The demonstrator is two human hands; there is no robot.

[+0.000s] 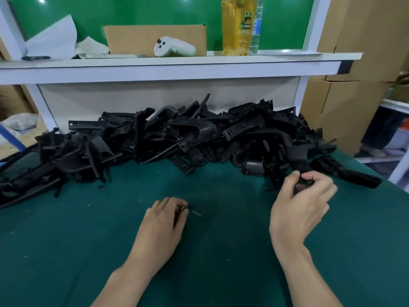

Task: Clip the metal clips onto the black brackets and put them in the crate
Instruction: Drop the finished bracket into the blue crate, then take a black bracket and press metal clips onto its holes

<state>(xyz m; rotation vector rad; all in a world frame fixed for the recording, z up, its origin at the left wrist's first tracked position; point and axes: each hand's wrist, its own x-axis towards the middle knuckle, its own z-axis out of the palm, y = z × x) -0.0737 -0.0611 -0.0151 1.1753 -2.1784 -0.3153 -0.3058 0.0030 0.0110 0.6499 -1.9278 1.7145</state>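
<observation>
A metal clip [184, 208] is pinched by the curled left hand [163, 218], near centre. A black bracket [301, 167] is clamped in the right hand [303, 202] at the far pile [177, 134]. No crate is seen, so nearly everything is judged still to be done.

Single head-worn wide-angle view, facing forward-down, close over green table [73, 251]; shelf [168, 69] behind.
</observation>
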